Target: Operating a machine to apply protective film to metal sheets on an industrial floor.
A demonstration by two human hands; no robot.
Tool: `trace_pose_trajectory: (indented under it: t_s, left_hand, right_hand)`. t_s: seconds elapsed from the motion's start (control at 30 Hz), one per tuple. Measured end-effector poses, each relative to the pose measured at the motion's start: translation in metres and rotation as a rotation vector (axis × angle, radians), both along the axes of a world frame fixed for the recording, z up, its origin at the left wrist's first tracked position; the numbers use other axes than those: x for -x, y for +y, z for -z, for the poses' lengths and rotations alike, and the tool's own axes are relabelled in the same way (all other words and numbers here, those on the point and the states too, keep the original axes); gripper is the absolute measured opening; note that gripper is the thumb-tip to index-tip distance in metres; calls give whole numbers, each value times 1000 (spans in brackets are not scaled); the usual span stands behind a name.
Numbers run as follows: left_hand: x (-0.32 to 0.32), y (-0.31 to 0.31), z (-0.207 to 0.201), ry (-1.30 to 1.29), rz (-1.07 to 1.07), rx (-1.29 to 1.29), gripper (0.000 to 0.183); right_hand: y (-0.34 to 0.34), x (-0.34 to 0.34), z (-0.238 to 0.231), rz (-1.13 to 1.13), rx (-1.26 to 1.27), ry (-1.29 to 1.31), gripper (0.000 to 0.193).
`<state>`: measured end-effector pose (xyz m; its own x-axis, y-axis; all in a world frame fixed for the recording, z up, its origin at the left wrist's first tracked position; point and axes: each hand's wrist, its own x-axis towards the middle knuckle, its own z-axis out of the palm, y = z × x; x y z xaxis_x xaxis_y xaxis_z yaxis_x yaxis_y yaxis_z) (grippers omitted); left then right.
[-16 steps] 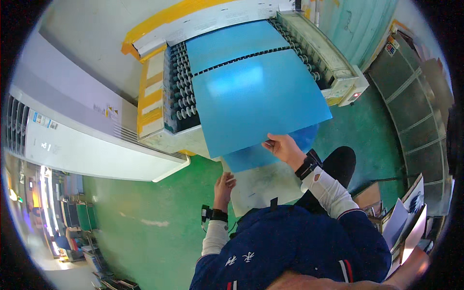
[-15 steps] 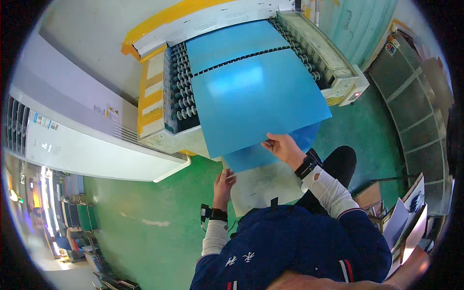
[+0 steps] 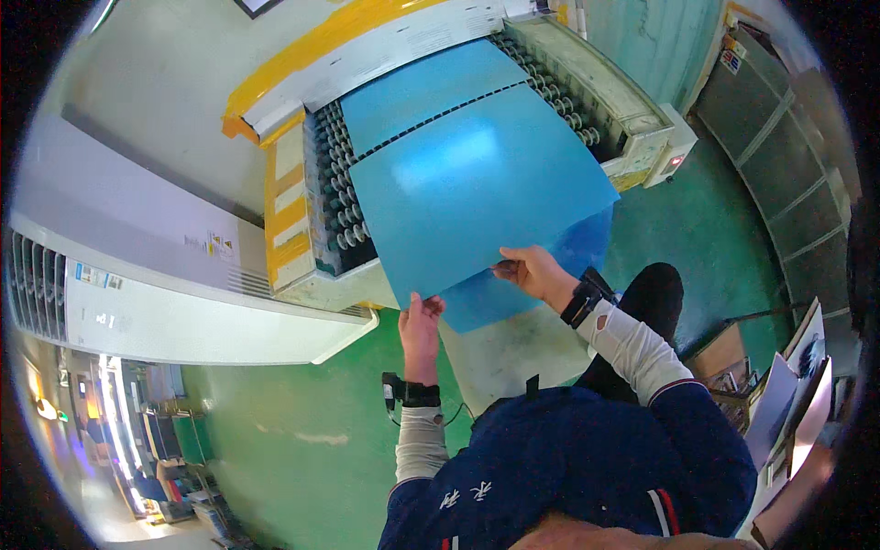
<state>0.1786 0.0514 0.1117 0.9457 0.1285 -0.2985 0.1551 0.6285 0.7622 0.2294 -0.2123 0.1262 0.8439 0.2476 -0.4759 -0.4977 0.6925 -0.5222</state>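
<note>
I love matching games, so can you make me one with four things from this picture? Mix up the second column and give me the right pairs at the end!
1. Left hand
2. Big sheet
3. Right wristband
4. Floor

A. Green
B. At the big sheet's near left corner
C. Black
D. Blue

Right pairs: 1-B, 2-D, 3-C, 4-A

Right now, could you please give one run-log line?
left hand: at near-left corner of flat blue rectangular sheet | right hand: pinching its near edge | sheet: partly over grey disc rollers
</note>
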Motion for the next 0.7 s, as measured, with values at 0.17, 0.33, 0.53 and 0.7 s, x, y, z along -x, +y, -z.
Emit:
trace_pose_trajectory:
  t_s: [0.17, 0.33, 0.53, 0.7]
  left_hand:
    - [-4, 2, 7, 14, -8, 13, 19]
    - [0, -1, 5, -19, 66, -140, 18]
    - [-4, 5, 37, -9, 87, -654, 30]
    - [-8, 0, 51, 7, 41, -682, 48]
  right_hand:
    - [-1, 2, -13, -30, 29, -80, 24]
    - [-2, -1, -8, -35, 11, -35, 23]
    - [-5, -4, -11, -102, 76, -103, 28]
    - [-18, 8, -8, -302, 174, -179, 40]
